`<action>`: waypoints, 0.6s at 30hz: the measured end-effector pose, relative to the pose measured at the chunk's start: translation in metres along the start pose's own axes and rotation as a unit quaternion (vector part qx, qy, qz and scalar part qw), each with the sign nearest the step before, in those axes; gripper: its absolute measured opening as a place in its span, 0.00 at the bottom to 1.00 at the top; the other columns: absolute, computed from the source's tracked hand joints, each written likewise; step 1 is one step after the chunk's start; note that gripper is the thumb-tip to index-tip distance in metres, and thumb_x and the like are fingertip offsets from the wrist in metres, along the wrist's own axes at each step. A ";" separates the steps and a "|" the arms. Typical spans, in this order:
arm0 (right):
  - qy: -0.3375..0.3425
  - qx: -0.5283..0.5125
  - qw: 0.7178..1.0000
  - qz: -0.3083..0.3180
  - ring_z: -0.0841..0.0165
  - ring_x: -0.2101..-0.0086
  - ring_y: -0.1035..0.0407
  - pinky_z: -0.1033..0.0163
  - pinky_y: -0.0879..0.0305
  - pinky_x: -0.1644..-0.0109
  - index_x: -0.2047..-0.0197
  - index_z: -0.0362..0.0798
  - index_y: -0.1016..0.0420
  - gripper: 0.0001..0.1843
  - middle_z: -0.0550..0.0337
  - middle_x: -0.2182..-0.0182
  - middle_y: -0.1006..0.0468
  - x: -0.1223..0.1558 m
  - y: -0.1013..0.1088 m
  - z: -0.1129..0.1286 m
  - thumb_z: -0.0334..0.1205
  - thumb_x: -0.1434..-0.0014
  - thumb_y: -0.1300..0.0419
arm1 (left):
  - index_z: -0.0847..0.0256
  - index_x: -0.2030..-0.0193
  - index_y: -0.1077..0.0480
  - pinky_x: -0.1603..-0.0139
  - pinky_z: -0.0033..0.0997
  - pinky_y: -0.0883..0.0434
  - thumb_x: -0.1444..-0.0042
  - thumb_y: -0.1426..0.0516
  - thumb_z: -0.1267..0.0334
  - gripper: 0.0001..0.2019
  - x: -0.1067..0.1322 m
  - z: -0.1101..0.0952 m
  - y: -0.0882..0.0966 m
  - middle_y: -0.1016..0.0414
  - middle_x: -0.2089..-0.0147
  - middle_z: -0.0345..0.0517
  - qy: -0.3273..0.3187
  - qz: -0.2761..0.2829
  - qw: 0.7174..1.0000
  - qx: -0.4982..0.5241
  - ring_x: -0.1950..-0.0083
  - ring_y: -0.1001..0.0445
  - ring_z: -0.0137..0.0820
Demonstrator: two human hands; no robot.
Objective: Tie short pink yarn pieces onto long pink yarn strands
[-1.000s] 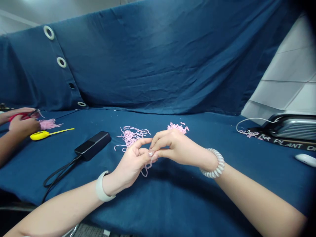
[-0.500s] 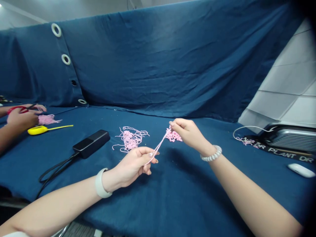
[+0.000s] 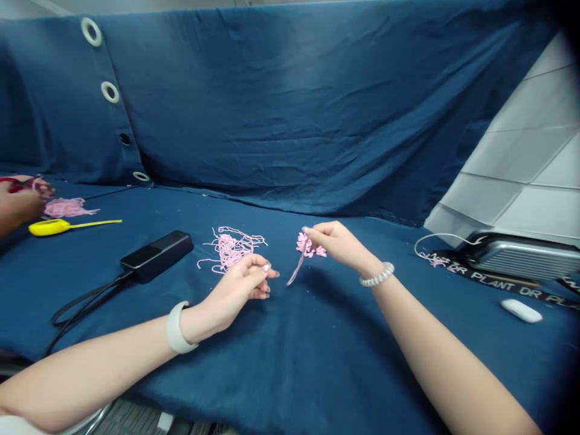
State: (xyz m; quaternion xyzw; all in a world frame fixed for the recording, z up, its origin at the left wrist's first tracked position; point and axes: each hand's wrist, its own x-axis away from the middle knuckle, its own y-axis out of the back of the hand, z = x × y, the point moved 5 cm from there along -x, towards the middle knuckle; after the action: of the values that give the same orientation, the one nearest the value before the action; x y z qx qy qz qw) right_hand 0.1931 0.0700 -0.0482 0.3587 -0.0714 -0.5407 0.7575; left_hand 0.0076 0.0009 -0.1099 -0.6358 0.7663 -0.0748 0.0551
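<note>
My right hand (image 3: pixel 338 244) pinches a short length of pink yarn (image 3: pixel 296 269) between thumb and fingertips, and its free ends hang down to the left. Just behind those fingers lies a small heap of looped or knotted pink yarn (image 3: pixel 319 249). My left hand (image 3: pixel 247 281) hovers over the cloth, open, fingers loosely bent, with no yarn visible in it. A loose tangle of cut pink yarn strands (image 3: pixel 229 246) lies just beyond it, partly covered by the hand.
Left of the tangle sits a black box with cables (image 3: pixel 156 257). A yellow-handled tool (image 3: pixel 49 227) lies farther left, beside another person's hand (image 3: pixel 20 205) and a pink yarn bundle (image 3: pixel 70 207). To the right are a white case (image 3: pixel 521 310), a lettered strap (image 3: pixel 507 281) and a silver-grey device (image 3: pixel 525 257).
My left hand has let go of the yarn ends and drawn back left. The yarn, taut between both hands before, now hangs from my right hand. The view has shifted slightly.
</note>
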 end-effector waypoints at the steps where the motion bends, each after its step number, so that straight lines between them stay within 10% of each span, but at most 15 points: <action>1: 0.011 0.014 0.999 0.035 0.72 0.77 0.37 0.67 0.43 0.72 0.77 0.43 0.28 0.25 0.59 0.79 0.28 0.002 -0.006 0.007 0.56 0.42 0.49 | 0.59 0.58 0.35 0.67 0.28 0.28 0.49 0.39 0.60 0.13 -0.001 0.001 0.001 0.28 0.52 0.50 -0.008 -0.011 1.000 -0.001 0.71 0.29 0.24; 5: 0.068 0.065 0.987 0.129 0.74 0.77 0.39 0.68 0.44 0.72 0.75 0.44 0.29 0.18 0.62 0.78 0.29 0.011 -0.029 0.033 0.48 0.41 0.47 | 0.52 0.44 0.42 0.59 0.37 0.26 0.48 0.40 0.60 0.25 -0.002 0.007 -0.004 0.42 0.36 0.54 -0.017 0.036 0.999 -0.014 0.70 0.28 0.22; 12: 0.135 0.080 0.974 0.160 0.75 0.77 0.40 0.69 0.46 0.73 0.72 0.45 0.29 0.12 0.65 0.78 0.30 0.020 -0.040 0.053 0.43 0.41 0.45 | 0.63 0.50 0.34 0.57 0.35 0.28 0.48 0.40 0.59 0.19 -0.001 0.015 -0.009 0.23 0.65 0.50 0.006 0.095 0.995 -0.025 0.65 0.24 0.31; 18: 0.153 0.075 0.976 0.138 0.73 0.74 0.37 0.68 0.43 0.69 0.72 0.44 0.27 0.11 0.62 0.75 0.27 0.016 -0.037 0.051 0.42 0.43 0.41 | 0.65 0.63 0.29 0.56 0.34 0.28 0.47 0.40 0.56 0.13 -0.002 0.021 -0.009 0.22 0.65 0.51 0.038 0.106 0.993 -0.027 0.64 0.23 0.32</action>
State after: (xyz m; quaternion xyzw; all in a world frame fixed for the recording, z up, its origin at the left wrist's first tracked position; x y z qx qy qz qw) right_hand 0.1466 0.0263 -0.0383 0.4791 -0.0437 -0.3633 0.7978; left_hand 0.0203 0.0004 -0.1292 -0.5492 0.8324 -0.0721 0.0162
